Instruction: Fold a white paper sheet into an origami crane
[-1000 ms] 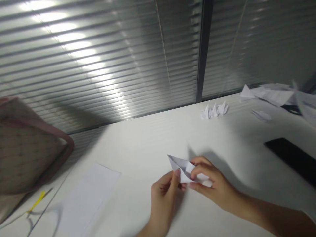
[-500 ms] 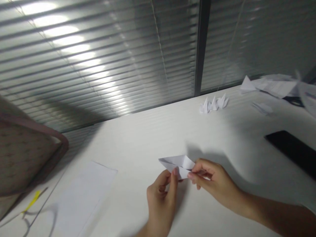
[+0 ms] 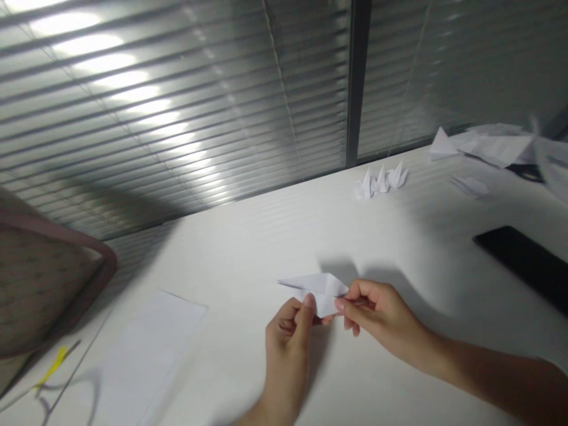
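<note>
Both arms reach over the white table (image 3: 248,236). The left hand (image 3: 287,355) and right hand (image 3: 381,316) pinch a folded white paper (image 3: 317,287) tight between their fingers, holding it up.

The folded paper piece (image 3: 316,288) is thin and matt — the desk (image 3: 231,248) smooth, white.

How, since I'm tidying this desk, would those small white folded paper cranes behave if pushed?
The small white folded paper cranes probably weigh very little for their size, so a push would likely tip or slide them. Their thin, pointed paper tips look easily bent. On the smooth white desk, they may skid rather than grip.
</note>
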Available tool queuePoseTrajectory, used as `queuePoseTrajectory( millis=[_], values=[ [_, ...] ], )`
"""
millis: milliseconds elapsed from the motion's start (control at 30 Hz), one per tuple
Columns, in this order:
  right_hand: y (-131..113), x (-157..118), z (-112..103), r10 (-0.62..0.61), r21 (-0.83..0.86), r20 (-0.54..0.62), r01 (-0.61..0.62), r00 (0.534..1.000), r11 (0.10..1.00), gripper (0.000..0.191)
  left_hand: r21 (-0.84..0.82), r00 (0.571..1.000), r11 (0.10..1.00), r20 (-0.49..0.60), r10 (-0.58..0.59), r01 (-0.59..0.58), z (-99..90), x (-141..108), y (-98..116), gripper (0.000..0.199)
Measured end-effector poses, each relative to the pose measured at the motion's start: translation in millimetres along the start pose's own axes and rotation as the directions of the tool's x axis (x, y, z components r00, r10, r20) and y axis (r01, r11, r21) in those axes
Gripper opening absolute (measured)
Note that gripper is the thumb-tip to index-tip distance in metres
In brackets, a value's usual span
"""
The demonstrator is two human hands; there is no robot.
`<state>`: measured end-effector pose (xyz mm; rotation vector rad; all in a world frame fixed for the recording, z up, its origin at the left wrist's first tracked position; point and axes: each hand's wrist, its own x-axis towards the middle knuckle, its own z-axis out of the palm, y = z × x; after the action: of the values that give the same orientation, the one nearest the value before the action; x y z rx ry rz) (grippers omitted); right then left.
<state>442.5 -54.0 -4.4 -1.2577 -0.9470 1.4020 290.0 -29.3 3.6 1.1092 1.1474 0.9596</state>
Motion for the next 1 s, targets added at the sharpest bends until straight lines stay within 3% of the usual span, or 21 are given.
queuePoseTrajectory(
  millis=[133, 600, 1000],
  values=[
    [2, 2, 0, -0.018, -0.012, -0.051, 0.018, 0.999, 1.0, 0.033, -0.046, 1.0, 0.999, 0.003, -0.013, 0.013, 1.4, 1, 2, 0.034],
    [6, 2, 1, -0.053, -0.02, -0.023, 0.052, 0.998, 0.998, 0.035, -0.092, 0.995, 0.99, -0.003, -0.104, 0.103, 1.8, 5, 8, 0.024],
    [7, 4, -2, -0.043, 0.035, -0.015, 0.043, 0.999, 0.998, 0.033, -0.065, 0.995, 0.996, -0.063, -0.071, 0.067, -1.4, 8, 9, 0.031]
  ],
)
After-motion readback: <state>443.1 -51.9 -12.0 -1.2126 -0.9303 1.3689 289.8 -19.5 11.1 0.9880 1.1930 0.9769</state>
